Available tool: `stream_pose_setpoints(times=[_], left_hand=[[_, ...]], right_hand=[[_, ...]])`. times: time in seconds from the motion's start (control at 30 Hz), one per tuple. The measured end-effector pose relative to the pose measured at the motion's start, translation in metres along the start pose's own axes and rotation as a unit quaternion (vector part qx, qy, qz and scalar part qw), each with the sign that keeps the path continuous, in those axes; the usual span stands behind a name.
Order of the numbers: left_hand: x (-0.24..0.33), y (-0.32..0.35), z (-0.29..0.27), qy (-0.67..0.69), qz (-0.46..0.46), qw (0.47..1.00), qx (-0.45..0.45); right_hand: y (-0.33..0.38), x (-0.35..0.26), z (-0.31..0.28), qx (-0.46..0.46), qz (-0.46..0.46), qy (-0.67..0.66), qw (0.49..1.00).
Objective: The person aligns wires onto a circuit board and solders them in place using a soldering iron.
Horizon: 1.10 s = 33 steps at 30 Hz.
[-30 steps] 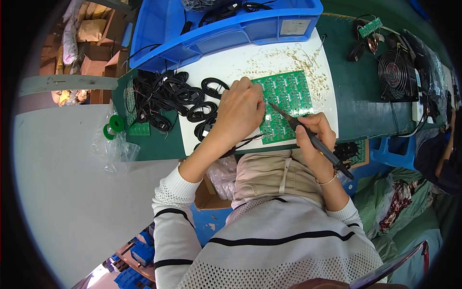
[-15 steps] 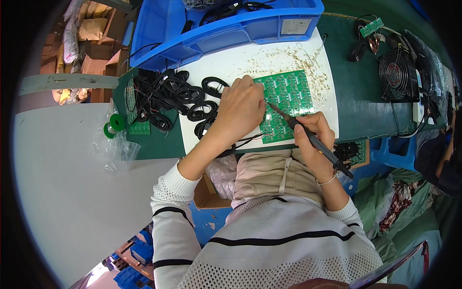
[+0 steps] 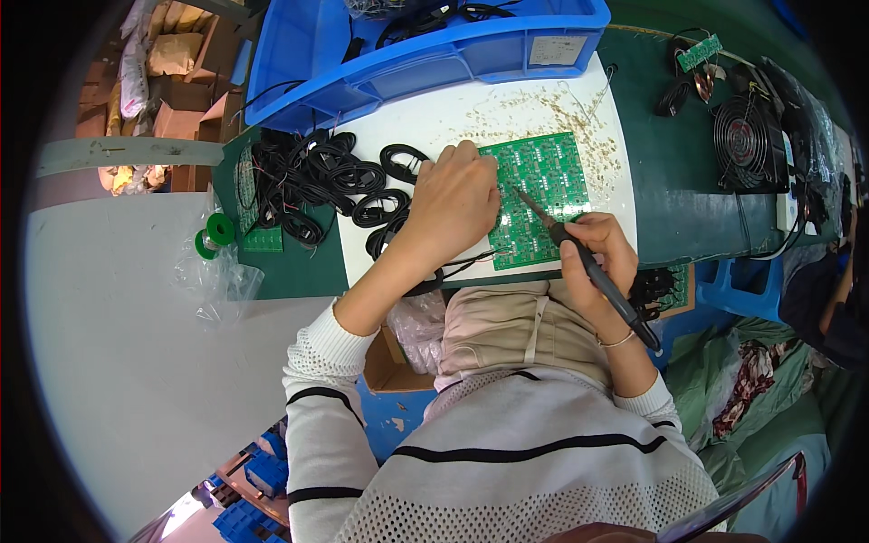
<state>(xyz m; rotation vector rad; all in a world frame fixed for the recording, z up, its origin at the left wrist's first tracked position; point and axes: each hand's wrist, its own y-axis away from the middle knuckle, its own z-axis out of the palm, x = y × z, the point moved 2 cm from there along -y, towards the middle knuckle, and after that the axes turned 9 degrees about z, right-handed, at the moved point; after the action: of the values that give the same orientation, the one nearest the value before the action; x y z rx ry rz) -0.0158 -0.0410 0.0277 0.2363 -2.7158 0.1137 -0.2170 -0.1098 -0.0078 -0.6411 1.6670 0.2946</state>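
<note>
My right hand (image 3: 601, 262) grips a soldering iron (image 3: 593, 268) by its dark handle. The iron's tip points up and left over a green circuit board panel (image 3: 541, 195); whether it touches cannot be told. At the panel's left edge, my left hand (image 3: 457, 195) is closed with its fingers bent, back of the hand up. Its fingertips and anything pinched in them are hidden. Dark wire ends (image 3: 472, 260) lie by the panel's lower left corner, below that hand. Coiled black cables (image 3: 380, 208) lie just left of it. A white board (image 3: 620, 213) lies under the panel.
A blue bin (image 3: 425, 77) with cables stands at the back. More black cables (image 3: 312, 176) are heaped at left, near a green solder spool (image 3: 215, 237). Brownish crumbs (image 3: 579, 118) litter the white board's far right. A black fan (image 3: 747, 140) stands on the right.
The soldering iron's tip has shifted slightly right and away from my left hand. My right hand has moved a little right with it. My left hand stays nearly still.
</note>
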Motion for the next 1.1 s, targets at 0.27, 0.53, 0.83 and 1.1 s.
stream_pose_setpoints(times=[0.27,0.53,0.83,1.1], left_hand=[[-0.002,0.004,-0.002,0.022,0.001,1.0,0.011],[-0.004,0.011,-0.001,0.094,-0.048,0.994,0.042],[-0.009,0.011,-0.002,0.158,-0.062,0.985,0.04],[-0.011,0.01,-0.001,0.177,-0.071,0.981,0.039]], right_hand=[[0.001,0.0,-0.005,0.003,0.082,-0.052,0.995],[0.0,0.002,-0.005,-0.017,0.104,-0.054,0.993],[0.001,0.001,-0.006,-0.022,0.105,-0.042,0.993],[-0.004,0.0,0.021,-0.064,0.061,-0.121,0.989]])
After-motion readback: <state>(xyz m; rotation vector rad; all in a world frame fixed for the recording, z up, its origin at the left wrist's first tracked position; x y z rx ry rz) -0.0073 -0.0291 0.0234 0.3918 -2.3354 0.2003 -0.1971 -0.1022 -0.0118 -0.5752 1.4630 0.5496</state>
